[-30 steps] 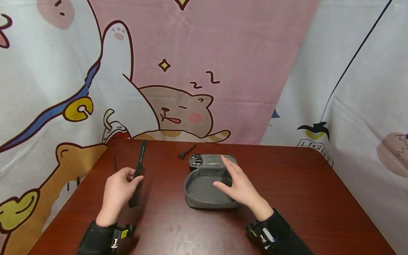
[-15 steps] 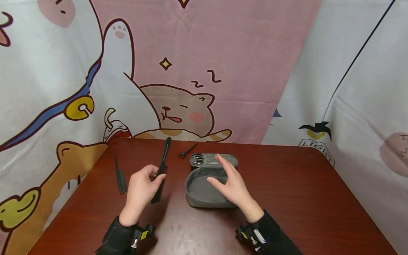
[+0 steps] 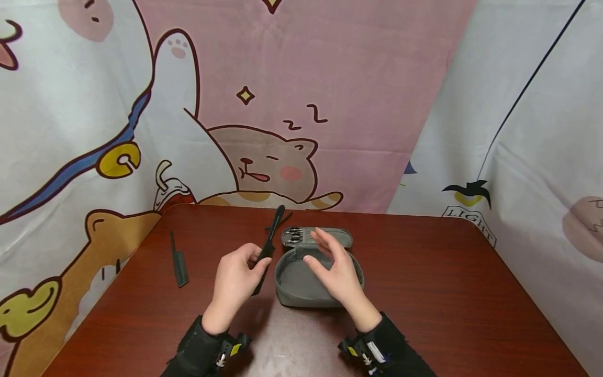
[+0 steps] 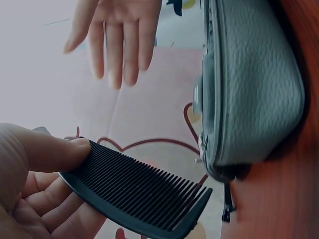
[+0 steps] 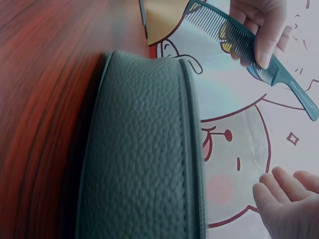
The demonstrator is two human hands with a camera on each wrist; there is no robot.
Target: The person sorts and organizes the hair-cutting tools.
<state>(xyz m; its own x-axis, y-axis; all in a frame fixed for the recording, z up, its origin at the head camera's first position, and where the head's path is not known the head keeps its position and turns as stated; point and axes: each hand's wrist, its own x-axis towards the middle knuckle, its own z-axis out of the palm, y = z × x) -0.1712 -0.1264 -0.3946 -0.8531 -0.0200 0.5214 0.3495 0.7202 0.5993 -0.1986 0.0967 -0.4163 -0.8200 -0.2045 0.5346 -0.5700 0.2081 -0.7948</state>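
The left grip has the comb pinched, thumb across the teeth near the handle and fingers behind, raised above the worktop just left of the case, not touching it. The handle points away from the person; the toothed end lies nearer. The right grip holds nothing, thumb and fingers parted above the case. Handling the comb well seems to call for a light, steady pinch: the thumb bears on teeth that could bend, so the spine looks like the safer place to press. The toothed end is best held high enough to clear the case's wall, the handle wide of the metal tools in the lid and of the dark piece beyond. The other comb lies well apart, at the left.
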